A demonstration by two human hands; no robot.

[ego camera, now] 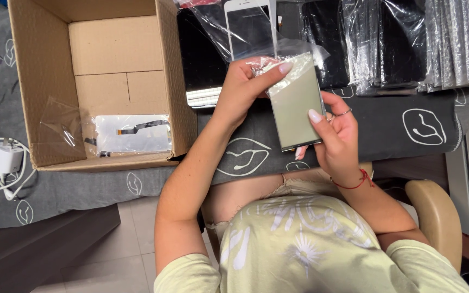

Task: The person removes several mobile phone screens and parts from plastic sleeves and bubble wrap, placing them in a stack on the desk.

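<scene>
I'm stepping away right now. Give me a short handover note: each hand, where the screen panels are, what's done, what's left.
Left hand: grips the top of the screen panel at its plastic sleeve.
Right hand: supports the panel's lower right edge.
Cardboard box: one bagged panel lies inside.
Stack of bagged panels: along the table's far edge.
Done: one panel boxed. Left: the held panel and the stack.

The phone screen panel [295, 103] sits between the 2 hands, the left hand [245, 87] at its top left and the right hand [335, 133] at its lower right. Left of them a cardboard box [44, 81] stands on the table cloth [386, 122], with 1 bagged panel [132, 134] inside. A charger [4, 157] lies left of the box. Bagged screens [386, 43] lie in a row behind the hands.
</scene>
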